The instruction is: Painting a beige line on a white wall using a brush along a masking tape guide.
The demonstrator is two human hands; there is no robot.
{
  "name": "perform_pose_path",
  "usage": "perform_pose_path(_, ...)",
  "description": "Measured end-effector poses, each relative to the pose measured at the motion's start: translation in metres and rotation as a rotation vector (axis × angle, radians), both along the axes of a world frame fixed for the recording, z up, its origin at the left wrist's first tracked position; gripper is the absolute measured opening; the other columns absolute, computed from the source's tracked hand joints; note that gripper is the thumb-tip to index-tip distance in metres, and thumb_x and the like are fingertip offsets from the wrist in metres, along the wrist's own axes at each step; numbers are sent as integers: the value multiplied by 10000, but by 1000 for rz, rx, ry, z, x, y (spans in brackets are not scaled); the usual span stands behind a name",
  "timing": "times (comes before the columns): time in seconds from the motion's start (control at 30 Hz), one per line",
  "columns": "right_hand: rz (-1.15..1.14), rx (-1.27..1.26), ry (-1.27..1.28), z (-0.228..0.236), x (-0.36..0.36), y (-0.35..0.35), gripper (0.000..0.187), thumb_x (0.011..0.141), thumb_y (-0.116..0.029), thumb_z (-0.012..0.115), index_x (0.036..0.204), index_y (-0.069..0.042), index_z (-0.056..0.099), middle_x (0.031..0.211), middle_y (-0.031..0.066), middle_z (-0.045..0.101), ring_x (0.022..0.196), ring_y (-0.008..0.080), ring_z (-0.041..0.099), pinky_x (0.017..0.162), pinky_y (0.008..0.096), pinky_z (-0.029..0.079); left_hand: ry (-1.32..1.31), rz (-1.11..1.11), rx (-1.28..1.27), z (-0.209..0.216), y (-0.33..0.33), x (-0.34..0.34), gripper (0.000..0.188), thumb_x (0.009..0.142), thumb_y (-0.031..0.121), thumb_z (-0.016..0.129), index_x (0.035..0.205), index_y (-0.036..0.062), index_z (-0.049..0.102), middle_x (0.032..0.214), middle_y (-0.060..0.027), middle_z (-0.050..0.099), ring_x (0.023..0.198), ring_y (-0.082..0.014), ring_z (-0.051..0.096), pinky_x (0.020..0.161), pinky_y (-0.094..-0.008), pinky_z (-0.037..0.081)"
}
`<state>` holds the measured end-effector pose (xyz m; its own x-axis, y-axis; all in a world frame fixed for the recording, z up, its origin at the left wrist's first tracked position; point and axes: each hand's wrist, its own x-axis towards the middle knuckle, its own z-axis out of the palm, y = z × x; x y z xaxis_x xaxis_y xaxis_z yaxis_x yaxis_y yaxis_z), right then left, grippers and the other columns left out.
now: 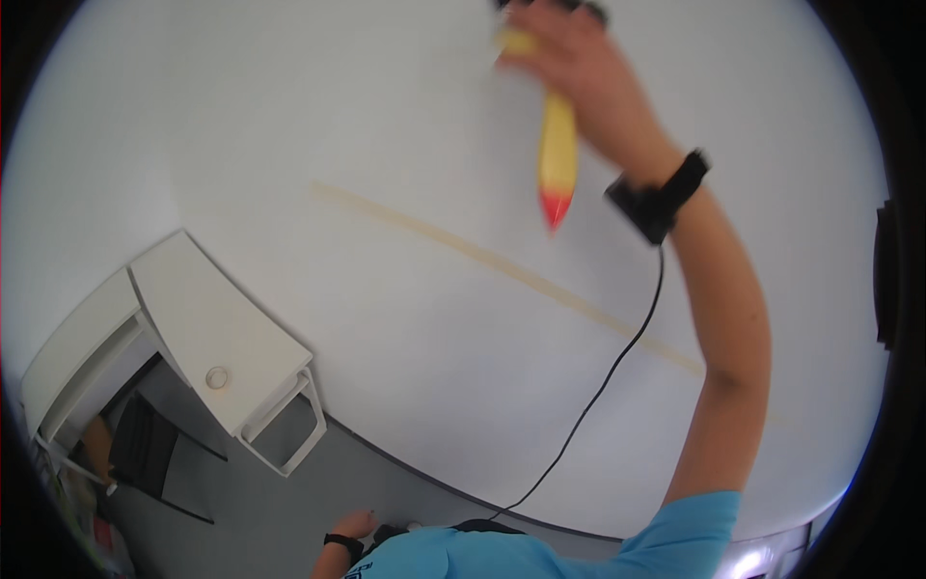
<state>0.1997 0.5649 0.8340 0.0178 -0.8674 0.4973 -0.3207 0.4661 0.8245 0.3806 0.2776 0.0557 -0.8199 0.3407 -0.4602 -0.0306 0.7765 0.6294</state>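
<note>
High against the white wall, my right hand (579,68) is raised and slightly blurred. Its fingers close around a yellow tool with a red pointed end (558,145), shaped like a big pencil, whose tip points down. A black part (588,12) shows beyond the fingers at the upper edge; I cannot tell whether it belongs to the same tool. Low down by my body hangs my left hand (357,524), small in view, with a black band at the wrist; its fingers are too small to make out.
A long beige strip (502,262) slants across the white wall (405,367). From my right wrist's black strap (666,198) a black cable (603,386) runs down. At left stand a white desk (212,309) with a small ring-shaped roll (217,377) and a black chair (145,439) on grey floor.
</note>
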Motion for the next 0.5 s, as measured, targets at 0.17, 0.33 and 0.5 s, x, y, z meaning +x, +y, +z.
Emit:
perform_pose_path(0.17, -117, -314, 437, 89, -15, 30, 208, 825, 23, 560, 988, -98, 605, 1151, 101, 584, 1200, 313, 483, 1009, 477, 348, -12, 105, -21, 35, 10, 0, 439, 891, 316, 485, 1214, 39, 595, 1218, -190, 602, 1124, -363, 563, 961, -436, 446)
perform_pose_path(0.33, -132, -507, 440, 118, -35, 49, 243, 805, 52, 529, 969, -107, 612, 1009, 72, 581, 1072, 294, 527, 904, 444, 394, -58, 199, -11, 59, 8, 14, 434, 881, 321, 512, 1221, 65, 597, 1209, -178, 610, 1116, -348, 568, 945, -420, 457)
perform_pose_path(0.5, 20, -446, 285, 90, -60, 28, 247, 774, 44, 550, 970, -92, 614, 1020, 88, 576, 1037, 299, 539, 839, 414, 424, -64, 335, 6, 63, 0, 37, 427, 875, 330, 513, 1215, 88, 603, 1204, -185, 609, 1111, -353, 570, 937, -425, 458)
